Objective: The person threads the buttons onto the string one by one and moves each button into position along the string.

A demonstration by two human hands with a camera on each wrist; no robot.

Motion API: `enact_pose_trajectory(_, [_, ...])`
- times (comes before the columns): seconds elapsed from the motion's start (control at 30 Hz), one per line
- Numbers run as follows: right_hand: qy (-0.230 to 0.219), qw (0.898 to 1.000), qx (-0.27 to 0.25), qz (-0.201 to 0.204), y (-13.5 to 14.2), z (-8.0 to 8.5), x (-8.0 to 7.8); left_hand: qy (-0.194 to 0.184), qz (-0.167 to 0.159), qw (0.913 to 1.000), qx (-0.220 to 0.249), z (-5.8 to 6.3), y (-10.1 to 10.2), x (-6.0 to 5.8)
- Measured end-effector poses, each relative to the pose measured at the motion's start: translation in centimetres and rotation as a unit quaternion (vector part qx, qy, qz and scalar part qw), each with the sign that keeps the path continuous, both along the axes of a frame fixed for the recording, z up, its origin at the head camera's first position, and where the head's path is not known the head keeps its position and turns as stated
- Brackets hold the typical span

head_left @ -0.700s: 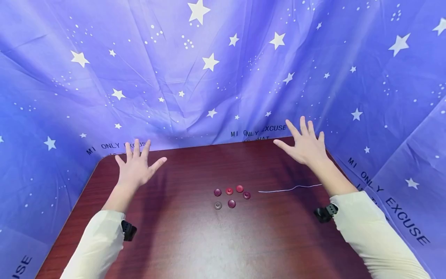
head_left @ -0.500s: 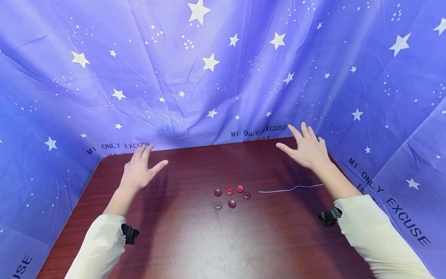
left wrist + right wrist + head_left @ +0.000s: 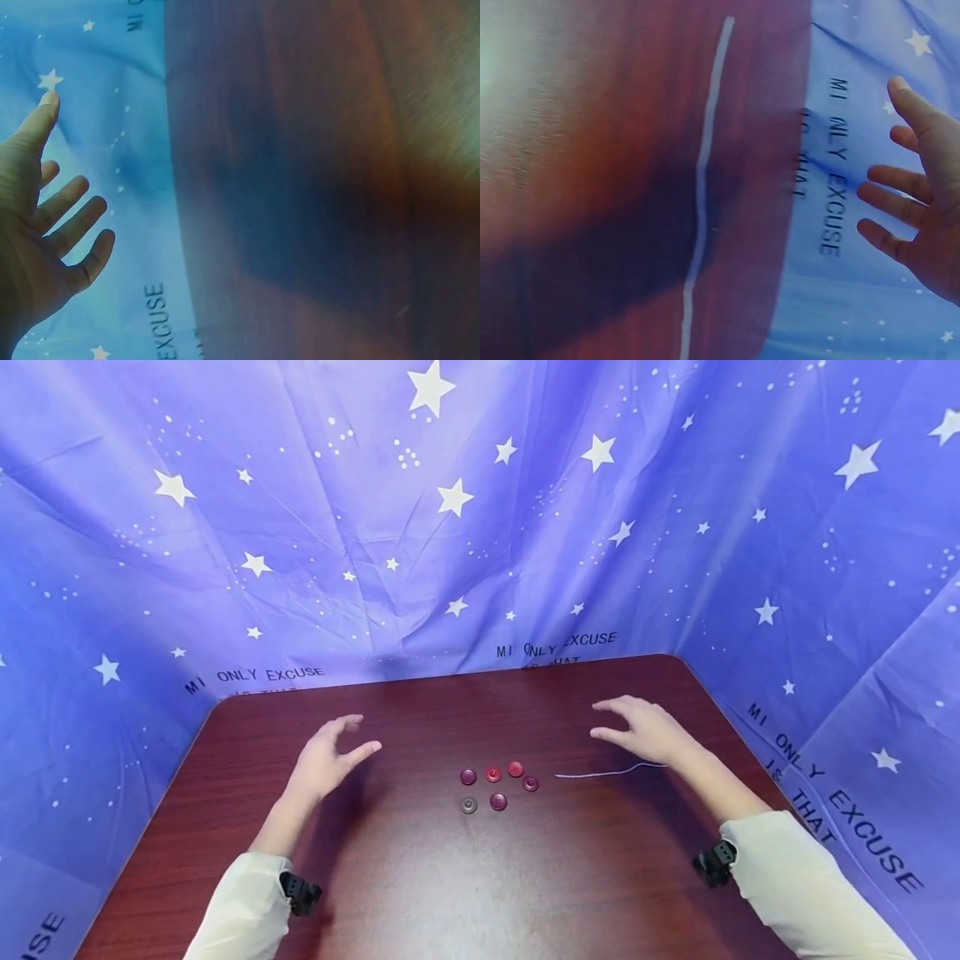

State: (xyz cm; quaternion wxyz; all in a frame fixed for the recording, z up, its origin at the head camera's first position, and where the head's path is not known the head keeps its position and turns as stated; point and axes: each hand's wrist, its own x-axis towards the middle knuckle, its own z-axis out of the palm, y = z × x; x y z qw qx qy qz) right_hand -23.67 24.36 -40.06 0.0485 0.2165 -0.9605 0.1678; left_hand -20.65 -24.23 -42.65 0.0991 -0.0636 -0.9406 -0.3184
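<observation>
Several round buttons lie in a loose cluster at mid-table in the head view: a bright red button (image 3: 516, 769), another red button (image 3: 492, 774), a grey-brown button (image 3: 468, 805) and dark maroon ones such as the front maroon button (image 3: 498, 802). To their right a thin pale string (image 3: 600, 774) stretches sideways, its right end hidden behind the right forearm. My left hand (image 3: 330, 760) hovers left of the buttons, fingers loosely bent and thumb apart, holding nothing. Above the string my right hand (image 3: 641, 729) hangs with relaxed fingers, also holding nothing. The right wrist view shows the string (image 3: 702, 172) close up.
The dark red-brown wooden table (image 3: 420, 877) has rounded far corners. A blue-purple curtain (image 3: 375, 510) with white stars and lettering hangs around its back and sides. A black wrist camera (image 3: 301, 893) sits at the left sleeve, and another black wrist camera (image 3: 715, 863) at the right.
Both hands have come down and nearer from the table's far edge, the left also moving right. Their spread fingers have relaxed and bent. Buttons and string have stayed in place.
</observation>
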Motion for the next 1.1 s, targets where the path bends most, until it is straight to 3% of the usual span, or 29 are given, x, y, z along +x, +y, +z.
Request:
enact_pose_trajectory(0.23, [-0.032,0.999,-0.016,0.024,-0.4,-3.3,1.3,0.015,-0.017,0.9994,0.027,-2.5,2.0,1.2])
enact_pose_trajectory(0.47, [-0.027,0.999,-0.018,0.034,-1.1,-5.6,2.2,0.014,-0.052,0.9982,0.027,-3.4,4.0,2.1])
enact_pose_trajectory(0.93, [-0.003,0.998,-0.011,0.066,-3.3,-7.4,1.8,0.008,-0.15,0.9879,-0.036,-5.3,7.2,3.0])
enact_pose_trajectory(1.1, [0.003,0.997,-0.009,0.076,-4.0,-8.3,1.6,-0.017,-0.167,0.985,-0.041,-5.8,8.3,3.1])
